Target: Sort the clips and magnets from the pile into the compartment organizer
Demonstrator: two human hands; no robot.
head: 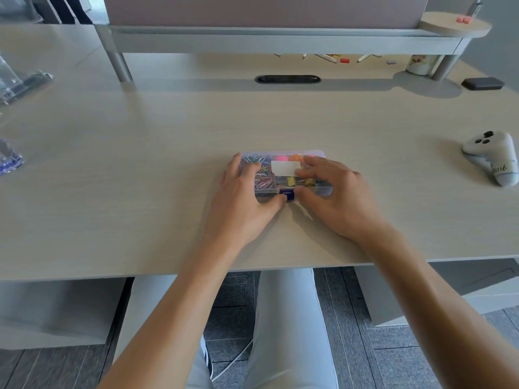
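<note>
Head view, looking down at a pale wood-grain desk (140, 153) with a grey riser shelf (280, 37) along the back, standing on round legs. Dark cable slot (288, 79) cut into the desktop just in front of that shelf. Pencils and small bits scattered under the shelf, plus a cup (420, 64) near the right leg and a black pad (482, 83) off to the far right. White controller (493, 158) lying on the right side, well apart from everything else. Clear plastic stuff at the left edge, too blurry to make out. Grey floor tiles and light trousers visible below the desk edge.

Organizer (283, 174) sitting mid-desk, clear plastic, lid down, white label on top, blue latch (287, 195) at the near edge. Coloured paper clips (262, 175) packed in the left compartment, pink and orange round magnets (286, 158) along the back, yellow clips near the front right.

Left hand (241, 197) gripping the left end, fingers curled over the lid, thumb at the latch. Right hand (334, 197) gripping the right end the same way, fingertips on the lid, thumb near the latch
</note>
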